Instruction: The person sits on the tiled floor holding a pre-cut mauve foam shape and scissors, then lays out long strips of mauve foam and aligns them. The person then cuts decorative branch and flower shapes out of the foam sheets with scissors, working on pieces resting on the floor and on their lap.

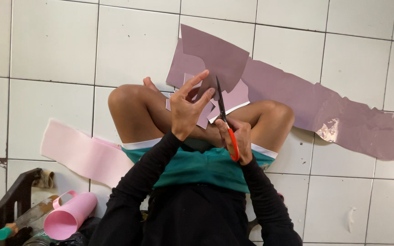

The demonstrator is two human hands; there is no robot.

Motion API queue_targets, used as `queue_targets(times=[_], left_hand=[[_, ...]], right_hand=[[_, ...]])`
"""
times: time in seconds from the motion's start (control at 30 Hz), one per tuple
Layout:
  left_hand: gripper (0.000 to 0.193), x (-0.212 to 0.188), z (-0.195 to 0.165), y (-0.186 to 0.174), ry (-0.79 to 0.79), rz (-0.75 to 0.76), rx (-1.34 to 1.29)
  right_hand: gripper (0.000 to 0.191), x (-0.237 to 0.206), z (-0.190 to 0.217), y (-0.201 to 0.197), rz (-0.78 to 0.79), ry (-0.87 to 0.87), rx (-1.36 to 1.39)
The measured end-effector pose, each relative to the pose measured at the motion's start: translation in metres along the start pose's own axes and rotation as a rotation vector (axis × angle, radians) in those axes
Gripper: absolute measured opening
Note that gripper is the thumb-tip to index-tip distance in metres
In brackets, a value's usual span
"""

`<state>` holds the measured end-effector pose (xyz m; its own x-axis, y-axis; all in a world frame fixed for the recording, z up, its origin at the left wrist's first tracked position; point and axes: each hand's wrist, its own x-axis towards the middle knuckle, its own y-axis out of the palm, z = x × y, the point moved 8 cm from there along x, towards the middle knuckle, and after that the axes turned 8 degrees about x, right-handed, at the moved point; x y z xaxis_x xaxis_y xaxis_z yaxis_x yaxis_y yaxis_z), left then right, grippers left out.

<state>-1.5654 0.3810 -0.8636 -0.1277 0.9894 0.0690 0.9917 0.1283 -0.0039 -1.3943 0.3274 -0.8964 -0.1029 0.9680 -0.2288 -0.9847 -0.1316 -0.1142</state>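
My left hand (pixel 187 107) pinches the mauve sheet (pixel 213 59) taut, presenting its edge; my right hand (pixel 238 139) grips the red-handled scissors (pixel 224 118), blades parted.

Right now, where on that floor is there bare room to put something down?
Bare white tile lies upper left, above the pink strip, and lower right, below the mauve sheet. It is crowded lower left around the pink roll and tools.
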Motion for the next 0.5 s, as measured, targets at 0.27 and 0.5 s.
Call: queue_targets(times=[0.27, 0.5], left_hand=[[0.052, 0.029, 0.016, -0.007, -0.170, 0.156, -0.144], [0.042, 0.006, 0.009, 0.000, -0.108, 0.181, 0.143]], right_hand=[[0.034, -0.005, 0.014, -0.002, 0.048, 0.037, -0.063], [0.042, 0.008, 0.012, 0.003, 0.175, 0.076, 0.225]])
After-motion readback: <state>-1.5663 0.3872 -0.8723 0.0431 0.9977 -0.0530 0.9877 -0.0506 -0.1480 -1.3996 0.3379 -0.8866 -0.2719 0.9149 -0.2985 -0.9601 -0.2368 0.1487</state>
